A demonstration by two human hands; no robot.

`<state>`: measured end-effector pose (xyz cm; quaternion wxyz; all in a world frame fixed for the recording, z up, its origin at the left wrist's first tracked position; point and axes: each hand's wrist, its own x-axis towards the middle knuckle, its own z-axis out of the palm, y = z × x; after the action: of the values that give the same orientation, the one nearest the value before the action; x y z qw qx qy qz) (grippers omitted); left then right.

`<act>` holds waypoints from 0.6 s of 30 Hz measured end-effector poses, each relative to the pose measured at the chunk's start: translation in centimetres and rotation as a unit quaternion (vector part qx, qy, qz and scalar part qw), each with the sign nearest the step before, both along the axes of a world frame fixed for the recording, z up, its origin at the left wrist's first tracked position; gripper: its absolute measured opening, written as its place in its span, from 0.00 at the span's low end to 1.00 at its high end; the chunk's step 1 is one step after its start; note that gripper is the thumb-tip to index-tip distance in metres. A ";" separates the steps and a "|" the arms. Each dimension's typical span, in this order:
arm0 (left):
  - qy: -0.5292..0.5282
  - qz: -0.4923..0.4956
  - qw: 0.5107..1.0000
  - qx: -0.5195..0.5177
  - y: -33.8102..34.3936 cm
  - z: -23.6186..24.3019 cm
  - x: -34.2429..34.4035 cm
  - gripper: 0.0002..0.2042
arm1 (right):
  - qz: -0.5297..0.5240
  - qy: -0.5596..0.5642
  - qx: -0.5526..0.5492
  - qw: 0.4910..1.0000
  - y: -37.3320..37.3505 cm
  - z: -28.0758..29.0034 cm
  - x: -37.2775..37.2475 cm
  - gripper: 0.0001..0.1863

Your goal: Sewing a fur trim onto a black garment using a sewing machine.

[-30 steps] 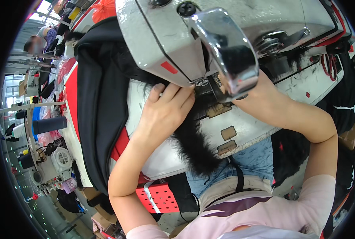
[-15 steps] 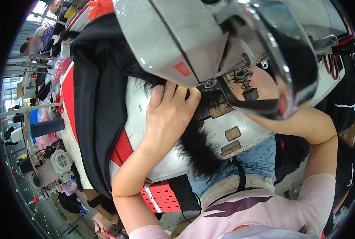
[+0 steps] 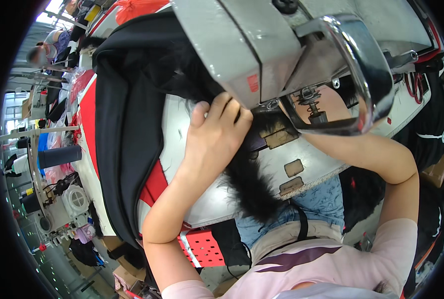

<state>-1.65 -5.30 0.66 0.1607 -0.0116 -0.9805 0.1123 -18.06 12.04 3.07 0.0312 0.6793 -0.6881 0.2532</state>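
Observation:
My left hand [image 3: 213,133] is closed with bent fingers on black fur trim [image 3: 252,184], just left of the sewing machine [image 3: 262,55]. The trim's fluffy end hangs over the table's near edge. A large piece of smooth black fabric [image 3: 127,124] lies folded to the left and joins more fur beside the machine head. My right forearm [image 3: 361,149] reaches in behind the machine's chrome loop [image 3: 381,74]. Part of my right hand [image 3: 331,107] shows through that loop, near a spring-loaded part [image 3: 314,107]; its fingers are hidden.
The white sewing table [image 3: 212,202] has tan patches near its front edge and red cloth [image 3: 154,184] on its left. A red perforated box [image 3: 204,247] is below. Another machine [image 3: 75,202] stands farther left, and a person [image 3: 42,52] is at the far left.
The view has shifted, so the machine head sits a little farther right and higher. My left hand stays on the fur trim, with its fingers slightly more bent.

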 end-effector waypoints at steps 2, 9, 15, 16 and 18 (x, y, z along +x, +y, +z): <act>0.006 -0.011 1.000 0.017 -0.2 0.1 0.4 0.14 | 0.008 0.073 0.011 0.997 0.3 -0.9 -0.2 0.06; -0.039 -0.040 0.998 0.000 -4.7 2.5 -0.6 0.14 | 0.029 0.210 -0.014 0.977 -0.2 -0.6 -0.9 0.08; -0.022 -0.170 0.984 -0.053 -6.3 3.9 -0.4 0.07 | 0.013 -0.111 -0.020 0.994 -1.1 -1.4 -1.5 0.11; -0.057 -0.191 0.979 -0.032 -6.1 4.3 0.3 0.06 | 0.020 -0.102 0.010 0.995 -1.4 -1.9 -1.9 0.12; -0.052 -0.206 0.976 -0.043 -4.6 4.4 1.2 0.04 | 0.034 -0.114 0.062 0.991 -1.9 -3.1 -3.1 0.14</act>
<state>-0.50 -9.93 5.06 0.1289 -0.2257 -0.9583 0.1184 -21.12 10.11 0.01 -0.0985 0.6695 -0.6781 0.2866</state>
